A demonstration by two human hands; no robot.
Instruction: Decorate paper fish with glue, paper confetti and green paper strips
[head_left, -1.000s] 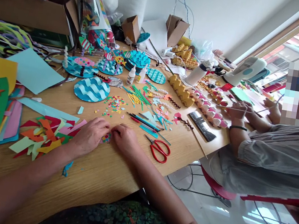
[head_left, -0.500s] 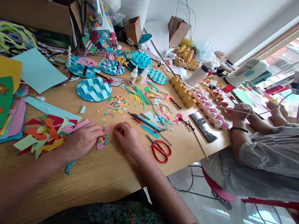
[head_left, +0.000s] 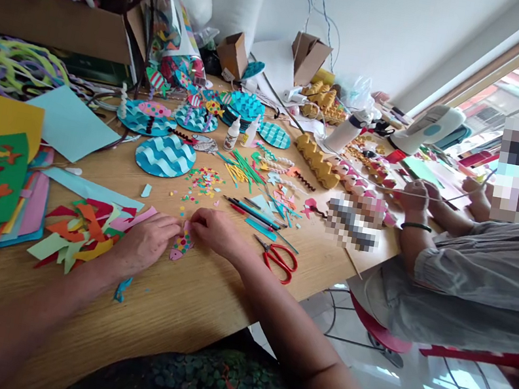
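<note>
A small pink paper fish (head_left: 180,249) with coloured dots lies on the table between my hands, its head toward me. My left hand (head_left: 148,243) is closed, its fingertips at the fish's left edge near the tail, holding it against the table. From the other side my right hand (head_left: 216,232) comes in with thumb and fingers pinched over the tail; whatever they hold is hidden. Several paper dots (head_left: 205,179) lie scattered beyond the fish. Red-handled scissors (head_left: 281,261) rest to the right of my right hand.
Coloured paper scraps (head_left: 83,235) lie left of my left hand, near stacked paper sheets (head_left: 31,209). Pens (head_left: 251,212), glue bottles (head_left: 232,135) and blue wavy discs (head_left: 165,155) stand farther back. At right, a person in a grey shirt (head_left: 489,279) sits working.
My right hand has moved left, from beside the fish to its tail, with fingers pinched. My left hand stays at the fish's edge.
</note>
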